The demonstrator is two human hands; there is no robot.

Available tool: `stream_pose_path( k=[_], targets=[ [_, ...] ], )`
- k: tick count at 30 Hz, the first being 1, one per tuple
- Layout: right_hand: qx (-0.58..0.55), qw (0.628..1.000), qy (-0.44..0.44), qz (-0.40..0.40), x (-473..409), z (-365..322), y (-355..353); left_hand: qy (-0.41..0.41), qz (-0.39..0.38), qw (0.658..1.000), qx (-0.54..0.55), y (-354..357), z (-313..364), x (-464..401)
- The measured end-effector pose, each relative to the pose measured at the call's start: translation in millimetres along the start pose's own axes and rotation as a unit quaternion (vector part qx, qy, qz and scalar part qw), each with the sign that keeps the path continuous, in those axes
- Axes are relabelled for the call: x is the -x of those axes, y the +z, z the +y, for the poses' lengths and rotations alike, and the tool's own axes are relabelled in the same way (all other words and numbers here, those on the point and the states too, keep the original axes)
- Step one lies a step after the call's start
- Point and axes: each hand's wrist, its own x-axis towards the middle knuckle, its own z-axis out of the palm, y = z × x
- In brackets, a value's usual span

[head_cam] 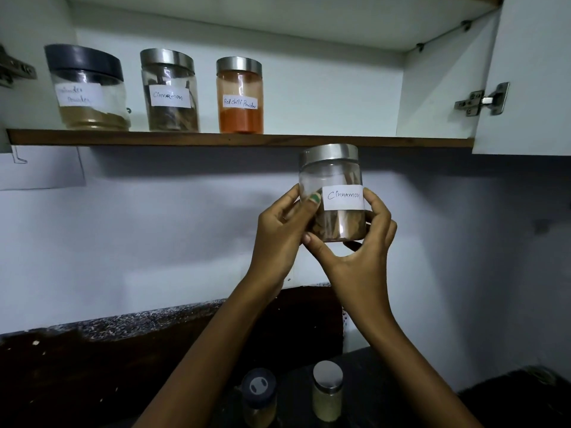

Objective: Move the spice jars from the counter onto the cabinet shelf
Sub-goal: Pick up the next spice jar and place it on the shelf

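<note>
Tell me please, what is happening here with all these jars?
A person is putting spice jars away. Both hands, left hand and right hand, hold a cinnamon jar just below the cabinet shelf. Three jars already stand on it: a dark-lidded powder jar, another cinnamon jar and red chilli powder. Two more jars wait on the counter.

open cabinet door [525, 72], steel hinge [483, 99], paper sheet [40, 168] on wall

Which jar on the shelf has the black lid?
The leftmost jar, with brownish powder at its bottom. The cinnamon jar and red chilli powder jar beside it on the shelf have shiny metal lids.
</note>
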Motion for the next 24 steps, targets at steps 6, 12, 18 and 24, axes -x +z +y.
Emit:
stream_pose_path(
  k=[6, 12, 18, 24],
  targets=[
    [-0.013, 1.000, -0.002, -0.011, -3.5, 1.5, 4.0, 0.009, 0.019, 1.000, -0.012, 4.1, 3.8, -0.6],
    [-0.015, 0.998, -0.052, -0.020, -53.1, -3.1, 21.0, 0.068, -0.003, 0.993, -0.097, 11.0, 32.5, -41.3],
    [0.008, 0.994, -0.112, -0.013, -115.1, -6.1, 45.3, 0.103, 0.003, 0.973, -0.205, 15.0, 53.7, -92.2],
    [0.052, 0.992, -0.112, -0.017, -157.2, -4.0, 73.9, 0.124, 0.027, 0.931, -0.341, 9.9, 45.5, -120.7]
  ],
)
